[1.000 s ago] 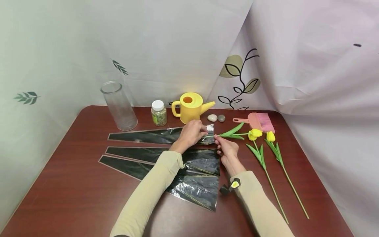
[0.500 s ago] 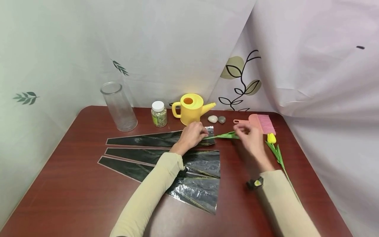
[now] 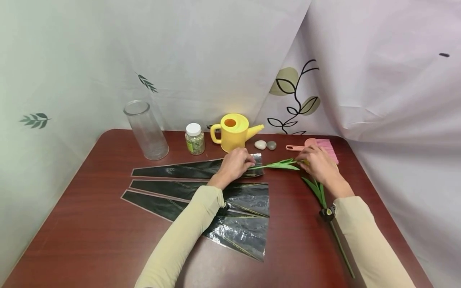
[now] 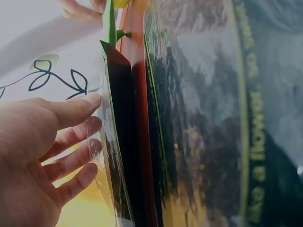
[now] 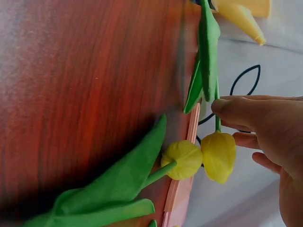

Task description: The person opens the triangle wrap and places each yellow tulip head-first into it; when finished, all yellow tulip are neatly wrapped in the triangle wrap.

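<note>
My left hand (image 3: 234, 164) holds the mouth edge of the farthest black-and-clear flower sleeve (image 3: 176, 170), thumb and fingertips at its clear film in the left wrist view. A yellow artificial tulip (image 5: 218, 153) lies sideways, its stem reaching into that mouth and its green leaves (image 3: 282, 165) outside. Just below the bloom, my right hand (image 3: 320, 166) pinches its stem between thumb and fingers. Against this bloom, in the right wrist view, sits a second yellow tulip (image 5: 182, 161); its stem (image 3: 342, 248) runs toward the table's front, partly under my right wrist.
Two more flower sleeves (image 3: 245, 196) lie flat, nearer me. Along the back stand a clear glass vase (image 3: 147, 132), a white-lidded jar (image 3: 195, 142) and a yellow watering can (image 3: 234, 134). Two stones (image 3: 260, 145) and a pink dustpan with brush (image 3: 325, 148) lie right of them.
My right hand has let go near the sleeve mouth, moved right along the tulip and taken its stem below the bloom. My left hand stays at the sleeve.
</note>
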The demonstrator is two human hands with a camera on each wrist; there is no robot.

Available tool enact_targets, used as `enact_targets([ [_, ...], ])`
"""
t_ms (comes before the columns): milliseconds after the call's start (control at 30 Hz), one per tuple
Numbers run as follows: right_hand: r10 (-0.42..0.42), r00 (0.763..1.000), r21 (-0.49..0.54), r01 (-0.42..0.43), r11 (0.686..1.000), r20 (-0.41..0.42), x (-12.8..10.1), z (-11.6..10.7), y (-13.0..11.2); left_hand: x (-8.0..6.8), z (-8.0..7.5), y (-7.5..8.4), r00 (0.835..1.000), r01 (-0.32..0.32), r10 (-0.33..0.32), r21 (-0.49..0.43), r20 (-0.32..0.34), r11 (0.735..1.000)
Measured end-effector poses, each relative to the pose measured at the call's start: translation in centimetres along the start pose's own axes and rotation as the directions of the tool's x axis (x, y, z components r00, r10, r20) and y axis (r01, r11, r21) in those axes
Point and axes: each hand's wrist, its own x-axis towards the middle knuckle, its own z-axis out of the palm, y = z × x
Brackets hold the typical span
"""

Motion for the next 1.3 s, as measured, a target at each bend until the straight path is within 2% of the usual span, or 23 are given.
enact_targets([
  [133,-0.007,1.000,0.012,0.007,1.000,-0.023,0.6,-0.1,-0.6,0.1,0.0,0.1,1.000,-0.004,0.004,0.003,-0.010,1.000],
  [267,0.011,1.000,0.085,-0.009,0.996,-0.024,1.5,0.1,-1.7,0.4,-0.2,0.3,1.000,-0.008,0.008,0.000,-0.029,1.000],
  [433,0.025,0.999,0.180,-0.017,0.984,-0.044,2.4,1.5,-3.0,0.7,-0.6,0.7,0.999,-0.018,0.017,-0.007,-0.033,1.000],
  [667,0.042,0.997,0.312,-0.018,0.950,-0.071,3.3,4.0,-4.3,1.0,-0.4,1.0,1.000,-0.020,0.020,-0.011,-0.025,1.000],
  [900,0.069,0.992,0.427,-0.018,0.904,-0.103,3.7,4.9,-5.1,0.9,-0.2,1.0,1.000,-0.018,0.018,-0.015,-0.012,1.000],
  [1133,0.105,0.991,0.483,-0.050,0.874,-0.087,3.6,5.4,-5.4,0.8,0.0,1.0,1.000,-0.019,0.018,-0.029,-0.019,0.999],
  [1300,0.102,0.993,0.475,-0.066,0.877,-0.050,3.2,5.4,-5.6,0.7,0.0,1.0,1.000,-0.017,0.017,-0.025,-0.003,1.000],
])
